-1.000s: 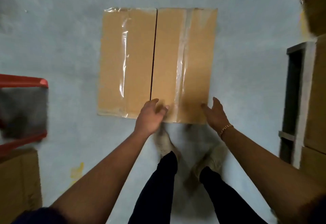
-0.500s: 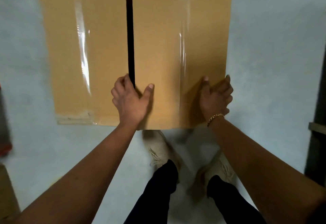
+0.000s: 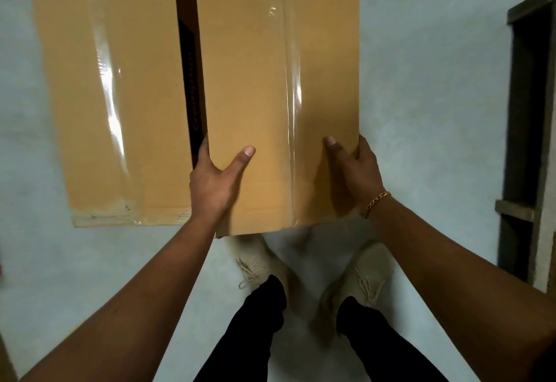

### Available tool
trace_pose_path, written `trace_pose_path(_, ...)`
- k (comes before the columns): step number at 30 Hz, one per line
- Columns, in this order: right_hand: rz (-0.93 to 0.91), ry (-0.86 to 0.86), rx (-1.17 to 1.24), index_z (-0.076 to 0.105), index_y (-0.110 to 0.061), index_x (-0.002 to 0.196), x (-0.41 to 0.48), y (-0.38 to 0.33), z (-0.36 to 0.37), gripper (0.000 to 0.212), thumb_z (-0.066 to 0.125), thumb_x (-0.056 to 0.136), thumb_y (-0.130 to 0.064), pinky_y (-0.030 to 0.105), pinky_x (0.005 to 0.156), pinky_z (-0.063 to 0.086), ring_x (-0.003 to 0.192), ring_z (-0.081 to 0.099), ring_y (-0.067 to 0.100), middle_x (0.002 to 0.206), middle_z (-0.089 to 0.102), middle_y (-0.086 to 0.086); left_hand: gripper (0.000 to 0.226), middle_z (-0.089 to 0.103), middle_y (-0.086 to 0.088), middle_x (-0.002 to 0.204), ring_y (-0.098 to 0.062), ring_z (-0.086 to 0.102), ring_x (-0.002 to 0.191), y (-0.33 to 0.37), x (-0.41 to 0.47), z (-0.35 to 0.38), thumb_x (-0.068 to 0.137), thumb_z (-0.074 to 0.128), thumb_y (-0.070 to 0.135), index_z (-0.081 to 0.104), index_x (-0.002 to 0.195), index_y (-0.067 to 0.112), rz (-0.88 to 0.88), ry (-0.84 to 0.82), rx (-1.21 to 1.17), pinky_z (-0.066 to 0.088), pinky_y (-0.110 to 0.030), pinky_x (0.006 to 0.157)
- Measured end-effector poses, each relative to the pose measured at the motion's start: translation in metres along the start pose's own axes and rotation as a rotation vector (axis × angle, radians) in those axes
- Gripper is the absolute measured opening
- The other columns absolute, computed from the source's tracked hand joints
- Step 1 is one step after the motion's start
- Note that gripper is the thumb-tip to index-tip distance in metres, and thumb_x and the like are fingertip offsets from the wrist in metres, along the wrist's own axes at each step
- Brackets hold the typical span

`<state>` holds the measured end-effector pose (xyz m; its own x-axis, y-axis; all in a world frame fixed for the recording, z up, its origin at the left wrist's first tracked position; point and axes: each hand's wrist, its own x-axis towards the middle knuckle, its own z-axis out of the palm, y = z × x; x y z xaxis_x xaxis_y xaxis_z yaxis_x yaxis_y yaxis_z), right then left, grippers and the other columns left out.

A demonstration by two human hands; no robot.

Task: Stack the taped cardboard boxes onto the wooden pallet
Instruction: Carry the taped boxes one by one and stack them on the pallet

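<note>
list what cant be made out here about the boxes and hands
Head view, top edge cuts off far ends of the held box and the floor box.
Left hand: fingers hidden behind the held box's side.
Right hand: fingertips hidden round its right side.
Wooden frame: cut by the right edge; pallet or not, unclear.

Two taped cardboard boxes were there, a left box [image 3: 120, 95] and a right box [image 3: 270, 80], two hands, the left hand [image 3: 213, 183] and the right hand [image 3: 355, 177], two beige shoes, a left shoe [image 3: 255, 261] and a right shoe [image 3: 364, 276], one gold bracelet [image 3: 374, 202], one dark wooden frame [image 3: 522, 141] at the right
</note>
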<state>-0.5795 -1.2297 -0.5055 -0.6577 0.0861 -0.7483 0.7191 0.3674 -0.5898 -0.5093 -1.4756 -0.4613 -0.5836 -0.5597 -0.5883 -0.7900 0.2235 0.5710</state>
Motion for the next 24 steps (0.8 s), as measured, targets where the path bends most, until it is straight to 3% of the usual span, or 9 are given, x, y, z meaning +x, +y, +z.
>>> trace_pose_path(5, -0.002, -0.015, 0.019, 0.051, -0.037, 0.139, -0.046, -0.024, -0.032, 0.061, 0.069, 0.087, -0.063, 0.039, 0.103, 0.050, 0.117, 0.059, 0.013, 0.122, 0.061, -0.020, 0.099, 0.063, 0.010, 0.138, -0.014, 0.059, 0.127, 0.031, -0.037, -0.021, 0.070, 0.071, 0.082, 0.045, 0.151, 0.032, -0.035, -0.039, -0.003, 0.047, -0.040, 0.111)
trace_pose_path(9, -0.014, 0.002, 0.016, 0.050, -0.032, 0.143, -0.100, -0.058, -0.075, 0.066, 0.070, 0.088, -0.062, 0.041, 0.104, 0.051, 0.119, 0.060, 0.016, 0.129, 0.062, -0.013, 0.089, 0.065, 0.013, 0.133, -0.012, 0.061, 0.122, 0.075, -0.091, -0.043, 0.075, 0.074, 0.075, 0.047, 0.149, 0.034, -0.013, -0.064, -0.024, 0.048, -0.038, 0.109)
trace_pose_path(15, -0.050, 0.025, 0.018, 0.046, -0.027, 0.149, -0.206, -0.130, -0.152, 0.072, 0.069, 0.089, -0.060, 0.041, 0.104, 0.050, 0.122, 0.059, 0.019, 0.140, 0.060, -0.005, 0.090, 0.062, 0.007, 0.140, -0.018, 0.058, 0.127, 0.165, -0.193, -0.093, 0.078, 0.072, 0.073, 0.044, 0.152, 0.029, 0.023, -0.065, -0.022, 0.046, -0.036, 0.108)
trace_pose_path(20, -0.123, 0.049, 0.048, 0.053, -0.030, 0.140, -0.311, -0.183, -0.224, 0.055, 0.069, 0.093, -0.052, 0.038, 0.101, 0.049, 0.115, 0.060, 0.015, 0.126, 0.063, -0.011, 0.081, 0.066, 0.010, 0.131, -0.015, 0.061, 0.119, 0.240, -0.299, -0.142, 0.080, 0.073, 0.069, 0.049, 0.147, 0.030, 0.084, -0.059, -0.049, 0.045, -0.029, 0.098)
trace_pose_path(24, -0.156, 0.039, 0.074, 0.050, -0.029, 0.144, -0.381, -0.208, -0.262, 0.057, 0.069, 0.094, -0.049, 0.039, 0.102, 0.049, 0.114, 0.058, 0.015, 0.124, 0.062, -0.010, 0.082, 0.061, -0.001, 0.141, -0.023, 0.056, 0.128, 0.276, -0.366, -0.170, 0.086, 0.072, 0.061, 0.044, 0.152, 0.023, 0.096, -0.058, -0.046, 0.038, -0.028, 0.098)
